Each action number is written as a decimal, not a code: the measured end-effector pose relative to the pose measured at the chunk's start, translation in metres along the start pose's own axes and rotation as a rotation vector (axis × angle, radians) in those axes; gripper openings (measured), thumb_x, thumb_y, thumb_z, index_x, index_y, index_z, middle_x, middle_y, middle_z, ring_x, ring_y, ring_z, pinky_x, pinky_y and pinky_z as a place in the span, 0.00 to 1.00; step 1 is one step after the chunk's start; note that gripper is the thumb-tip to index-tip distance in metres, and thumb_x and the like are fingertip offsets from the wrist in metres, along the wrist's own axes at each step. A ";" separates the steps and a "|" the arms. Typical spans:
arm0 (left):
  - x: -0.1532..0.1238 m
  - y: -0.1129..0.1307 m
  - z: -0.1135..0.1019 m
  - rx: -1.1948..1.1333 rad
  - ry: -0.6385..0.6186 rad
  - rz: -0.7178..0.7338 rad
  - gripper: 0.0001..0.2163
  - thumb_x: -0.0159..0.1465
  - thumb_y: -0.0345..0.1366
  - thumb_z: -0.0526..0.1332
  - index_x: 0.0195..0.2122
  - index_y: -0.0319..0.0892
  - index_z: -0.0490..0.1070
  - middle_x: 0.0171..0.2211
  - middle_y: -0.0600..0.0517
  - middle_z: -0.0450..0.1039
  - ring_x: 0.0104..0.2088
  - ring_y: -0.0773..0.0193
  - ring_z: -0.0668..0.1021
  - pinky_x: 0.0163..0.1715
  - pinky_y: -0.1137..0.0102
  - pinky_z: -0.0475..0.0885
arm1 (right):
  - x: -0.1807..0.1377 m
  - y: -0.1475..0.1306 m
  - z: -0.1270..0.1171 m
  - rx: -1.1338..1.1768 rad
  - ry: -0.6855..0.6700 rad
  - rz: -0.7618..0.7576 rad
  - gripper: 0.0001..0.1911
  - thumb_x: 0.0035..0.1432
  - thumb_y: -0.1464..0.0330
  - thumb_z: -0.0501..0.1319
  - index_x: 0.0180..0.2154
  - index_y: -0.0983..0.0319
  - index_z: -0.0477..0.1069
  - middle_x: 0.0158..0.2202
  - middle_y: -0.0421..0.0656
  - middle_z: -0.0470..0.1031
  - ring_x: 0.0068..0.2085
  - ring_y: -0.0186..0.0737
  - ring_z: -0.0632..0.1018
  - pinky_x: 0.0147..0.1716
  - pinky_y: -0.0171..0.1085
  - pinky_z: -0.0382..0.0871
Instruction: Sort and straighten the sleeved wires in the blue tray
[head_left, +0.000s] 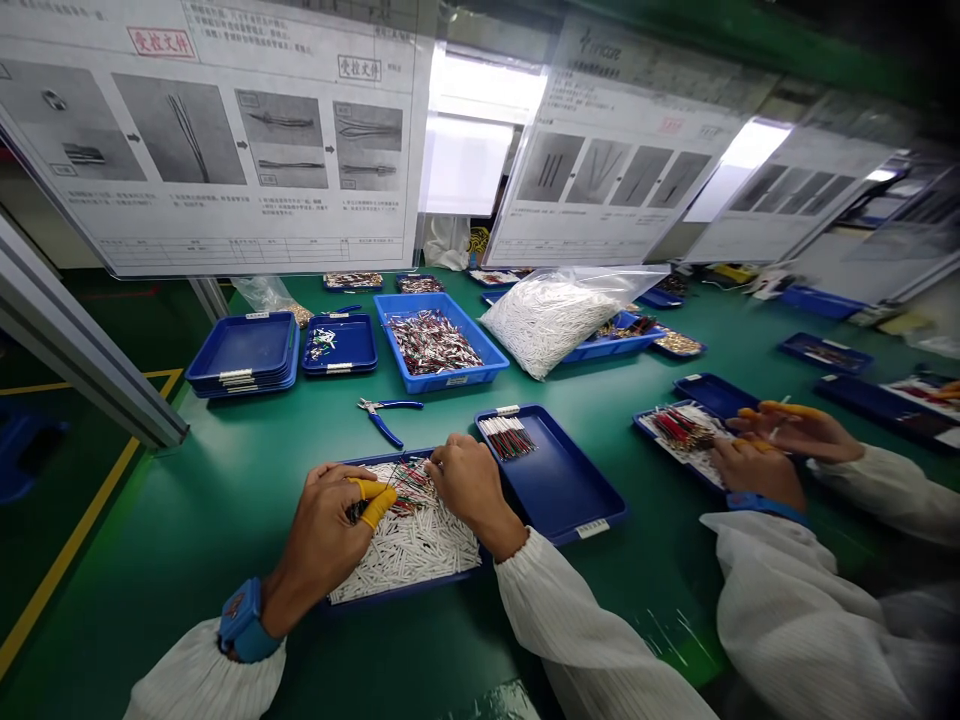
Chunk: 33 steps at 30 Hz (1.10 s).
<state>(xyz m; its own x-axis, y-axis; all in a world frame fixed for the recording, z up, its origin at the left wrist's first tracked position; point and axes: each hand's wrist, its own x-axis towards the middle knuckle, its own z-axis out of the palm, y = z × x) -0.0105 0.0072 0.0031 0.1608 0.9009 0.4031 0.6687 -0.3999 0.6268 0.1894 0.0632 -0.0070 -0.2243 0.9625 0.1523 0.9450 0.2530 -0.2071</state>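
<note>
In the lower middle of the frame, the person's left hand curls over the near blue tray. The tray lies on the green counter and is heaped with white tubes. The fingers, two of them capped in yellow cots, are clenched on a wire bundle of red and green strands that rests on the tubes at the tray's far edge. The right hand sits just right of it, touching the same bundle. Its fingers are bent under the knuckles, and whether they grasp the strands cannot be told.

Just right of that hand stands a second blue tray with a small row of wires in its far corner. Blue-handled cutters lie on the counter above the hands. Farther up sit a blue bin of loose wires, a plastic bag of white tubes and a stack of trays. At the right edge a co-worker's hands hover over another tray. Instruction sheets hang across the top.
</note>
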 end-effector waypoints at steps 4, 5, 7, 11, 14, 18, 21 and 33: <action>0.000 -0.001 0.001 -0.005 0.002 0.006 0.06 0.60 0.35 0.67 0.26 0.47 0.79 0.32 0.53 0.83 0.42 0.53 0.82 0.48 0.54 0.70 | -0.001 0.003 -0.002 0.074 -0.015 -0.033 0.06 0.62 0.71 0.64 0.34 0.62 0.82 0.37 0.49 0.80 0.41 0.49 0.77 0.40 0.41 0.64; 0.000 -0.001 0.001 -0.007 0.010 0.009 0.06 0.60 0.35 0.67 0.25 0.47 0.78 0.32 0.53 0.83 0.41 0.53 0.82 0.48 0.54 0.70 | -0.001 0.005 -0.003 0.093 -0.017 -0.042 0.06 0.61 0.72 0.65 0.34 0.62 0.81 0.36 0.49 0.79 0.41 0.48 0.77 0.39 0.41 0.64; 0.000 -0.001 0.001 -0.008 0.029 0.009 0.06 0.60 0.35 0.67 0.25 0.48 0.79 0.31 0.53 0.83 0.41 0.53 0.82 0.47 0.54 0.71 | -0.003 0.009 -0.003 0.129 -0.014 -0.063 0.05 0.62 0.72 0.64 0.34 0.62 0.80 0.36 0.47 0.79 0.41 0.46 0.77 0.40 0.39 0.65; 0.002 -0.002 -0.001 -0.008 0.041 -0.030 0.04 0.60 0.37 0.67 0.31 0.49 0.82 0.33 0.52 0.83 0.41 0.53 0.82 0.46 0.56 0.73 | -0.005 0.017 -0.001 0.592 0.053 -0.053 0.07 0.64 0.67 0.63 0.33 0.61 0.77 0.32 0.43 0.77 0.34 0.41 0.75 0.35 0.38 0.66; 0.002 -0.003 -0.002 -0.020 0.047 -0.057 0.05 0.61 0.37 0.66 0.33 0.49 0.83 0.34 0.51 0.84 0.40 0.54 0.83 0.43 0.59 0.76 | -0.008 0.017 -0.003 1.117 0.039 -0.017 0.13 0.63 0.58 0.64 0.33 0.61 0.76 0.29 0.41 0.76 0.31 0.39 0.74 0.31 0.37 0.66; 0.002 -0.004 -0.002 -0.041 0.051 -0.067 0.05 0.60 0.36 0.66 0.33 0.49 0.83 0.35 0.52 0.84 0.40 0.55 0.83 0.40 0.61 0.77 | -0.012 0.008 -0.010 1.449 0.039 0.030 0.15 0.59 0.55 0.68 0.34 0.62 0.76 0.30 0.42 0.79 0.31 0.37 0.74 0.34 0.38 0.69; 0.001 -0.003 0.001 -0.065 0.052 -0.086 0.05 0.60 0.37 0.66 0.33 0.49 0.83 0.35 0.52 0.84 0.40 0.54 0.83 0.40 0.60 0.77 | -0.013 0.000 -0.010 1.593 0.090 0.071 0.14 0.58 0.57 0.70 0.34 0.61 0.76 0.30 0.41 0.80 0.30 0.36 0.75 0.35 0.37 0.69; -0.001 0.000 0.005 -0.105 0.040 -0.066 0.05 0.60 0.37 0.67 0.34 0.49 0.83 0.35 0.51 0.83 0.39 0.55 0.82 0.37 0.62 0.77 | -0.016 -0.017 -0.014 1.586 0.424 0.147 0.12 0.53 0.60 0.73 0.34 0.60 0.77 0.29 0.40 0.80 0.29 0.36 0.76 0.31 0.37 0.70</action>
<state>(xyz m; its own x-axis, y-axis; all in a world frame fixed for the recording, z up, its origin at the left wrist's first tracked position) -0.0072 0.0073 -0.0012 0.0884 0.9194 0.3833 0.5965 -0.3570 0.7188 0.1806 0.0420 0.0073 0.1683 0.9597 0.2251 -0.2800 0.2655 -0.9225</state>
